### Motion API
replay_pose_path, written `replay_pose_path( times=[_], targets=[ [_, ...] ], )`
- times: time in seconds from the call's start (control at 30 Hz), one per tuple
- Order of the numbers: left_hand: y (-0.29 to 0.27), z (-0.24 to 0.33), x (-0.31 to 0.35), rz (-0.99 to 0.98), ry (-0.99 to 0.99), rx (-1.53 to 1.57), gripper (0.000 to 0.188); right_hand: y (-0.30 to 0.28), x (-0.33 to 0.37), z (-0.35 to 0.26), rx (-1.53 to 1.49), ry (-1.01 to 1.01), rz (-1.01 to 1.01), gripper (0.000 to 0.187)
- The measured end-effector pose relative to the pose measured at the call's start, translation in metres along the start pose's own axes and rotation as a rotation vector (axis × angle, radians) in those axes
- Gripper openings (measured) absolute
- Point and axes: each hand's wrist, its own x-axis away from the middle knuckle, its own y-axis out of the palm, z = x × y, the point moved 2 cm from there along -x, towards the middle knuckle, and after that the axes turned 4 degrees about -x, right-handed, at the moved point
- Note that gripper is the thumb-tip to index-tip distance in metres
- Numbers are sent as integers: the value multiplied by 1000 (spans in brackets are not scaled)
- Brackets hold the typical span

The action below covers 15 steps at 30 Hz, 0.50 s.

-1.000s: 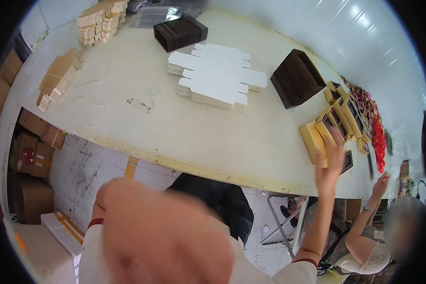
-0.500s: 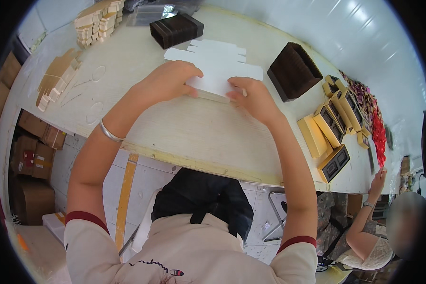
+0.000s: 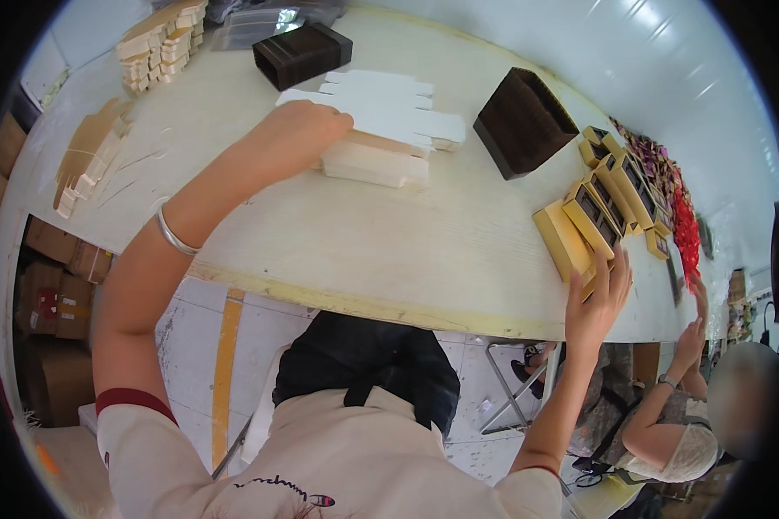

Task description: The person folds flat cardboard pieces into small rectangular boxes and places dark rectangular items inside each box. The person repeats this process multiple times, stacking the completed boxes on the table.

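Note:
A stack of flat white box blanks (image 3: 381,105) lies at the middle of the table, its layered near edge facing me. My left hand (image 3: 313,130) is at the stack's left near corner, fingers curled closed at the edge of the upper blank; the fingertips are partly hidden. Off to the right, my right hand (image 3: 599,294) has its fingers around a small gold box with a dark insert, which the hand mostly covers. Beside those fingers lie a plain gold box (image 3: 563,240) and other gold boxes with dark compartmented inserts (image 3: 590,221).
Two dark brown sleeves, one lying (image 3: 303,56) and one larger (image 3: 525,124), stand beyond the stack. Bundled blanks (image 3: 160,45) and a banded bundle (image 3: 93,156) are on the left. Red ribbons (image 3: 685,229) lie far right, near a co-worker's hands (image 3: 691,342).
My right hand has left the white blanks and reached right onto the gold box near the table's front edge. My left hand stays at the stack, its fingers more curled.

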Motion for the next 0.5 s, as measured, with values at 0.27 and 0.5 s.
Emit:
replay_pose_path(
  times=[0.27, 0.5],
  targets=[
    [-69, 102, 53, 442, 376, 94, 14, -31, 65, -54, -435, -239, 136, 49],
    [-17, 167, 86, 83, 231, 598, 16, -13, 71, -93, -788, -106, -132, 34]
  ],
)
